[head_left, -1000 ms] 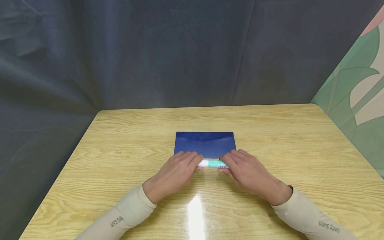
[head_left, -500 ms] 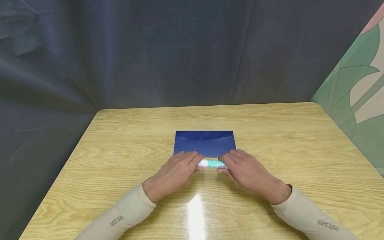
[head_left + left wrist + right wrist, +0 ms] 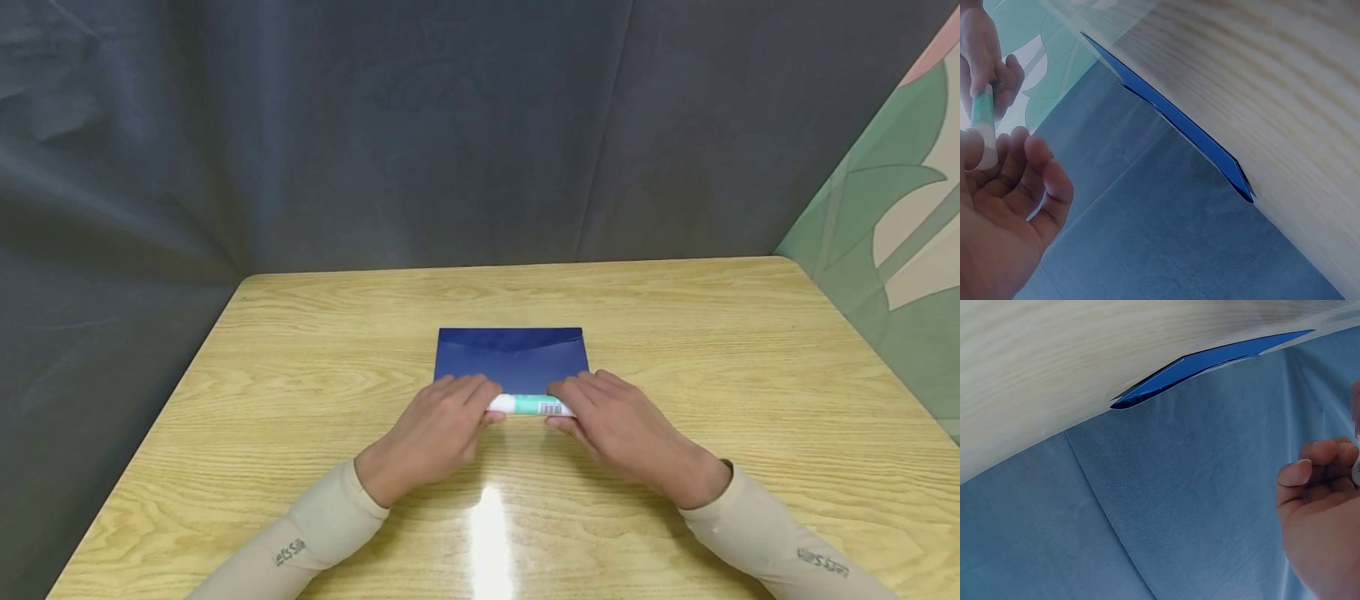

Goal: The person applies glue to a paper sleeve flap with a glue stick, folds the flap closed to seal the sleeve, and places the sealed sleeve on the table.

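A slim white and teal glue stick (image 3: 528, 405) with a barcode is held level above the table, between both hands. My left hand (image 3: 442, 425) pinches its white end (image 3: 986, 150) between thumb and fingers. On the barcode end, my right hand (image 3: 618, 425) grips with thumb and curled fingers. Just beyond the hands, a dark blue envelope (image 3: 512, 360) lies flap side up on the table, its near corners hidden by the fingers. The right wrist view shows only a sliver of the glue stick at its edge, beside the right hand (image 3: 1319, 512).
The wood-grain table (image 3: 300, 333) extends around the hands on all sides. A dark grey curtain (image 3: 420, 133) hangs behind it and along the left. On the right stands a panel (image 3: 900, 242) with a green leaf pattern.
My left hand has shifted slightly left and up in the head view, and a little more of the glue stick shows between the hands. The right hand and the envelope have hardly moved.
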`<state>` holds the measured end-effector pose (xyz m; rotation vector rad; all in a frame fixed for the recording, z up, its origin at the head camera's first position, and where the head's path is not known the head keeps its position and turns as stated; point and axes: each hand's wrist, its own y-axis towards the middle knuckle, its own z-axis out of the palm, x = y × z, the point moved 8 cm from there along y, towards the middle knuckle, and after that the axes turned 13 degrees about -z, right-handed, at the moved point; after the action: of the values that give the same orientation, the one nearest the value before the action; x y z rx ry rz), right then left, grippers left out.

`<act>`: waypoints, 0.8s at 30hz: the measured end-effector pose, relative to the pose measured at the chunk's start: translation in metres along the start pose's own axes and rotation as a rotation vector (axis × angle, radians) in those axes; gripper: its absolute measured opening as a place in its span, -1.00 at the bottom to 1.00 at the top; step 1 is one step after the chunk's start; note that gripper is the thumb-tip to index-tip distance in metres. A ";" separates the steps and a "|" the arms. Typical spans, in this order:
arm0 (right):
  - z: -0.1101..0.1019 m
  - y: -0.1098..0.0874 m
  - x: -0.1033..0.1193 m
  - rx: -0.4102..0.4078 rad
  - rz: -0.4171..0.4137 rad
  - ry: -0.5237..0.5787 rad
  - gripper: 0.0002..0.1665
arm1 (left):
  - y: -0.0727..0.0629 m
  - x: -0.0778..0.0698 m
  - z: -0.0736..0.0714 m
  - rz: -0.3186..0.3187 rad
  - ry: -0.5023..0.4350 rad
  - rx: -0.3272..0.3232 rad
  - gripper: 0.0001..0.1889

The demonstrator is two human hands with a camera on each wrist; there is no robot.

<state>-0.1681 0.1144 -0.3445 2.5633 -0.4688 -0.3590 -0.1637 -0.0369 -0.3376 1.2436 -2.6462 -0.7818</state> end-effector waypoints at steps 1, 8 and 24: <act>0.000 0.000 0.000 0.001 0.000 0.002 -0.44 | 0.000 0.000 0.000 0.001 -0.003 0.003 -0.80; 0.002 -0.001 0.001 0.008 -0.001 0.057 -0.41 | -0.001 -0.003 0.003 0.019 0.002 0.044 -0.80; 0.004 -0.001 0.004 0.012 -0.036 0.079 -0.43 | -0.002 -0.006 0.008 0.042 -0.021 0.109 -0.80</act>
<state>-0.1652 0.1122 -0.3492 2.5893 -0.3976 -0.2678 -0.1615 -0.0302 -0.3449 1.2070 -2.7556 -0.6565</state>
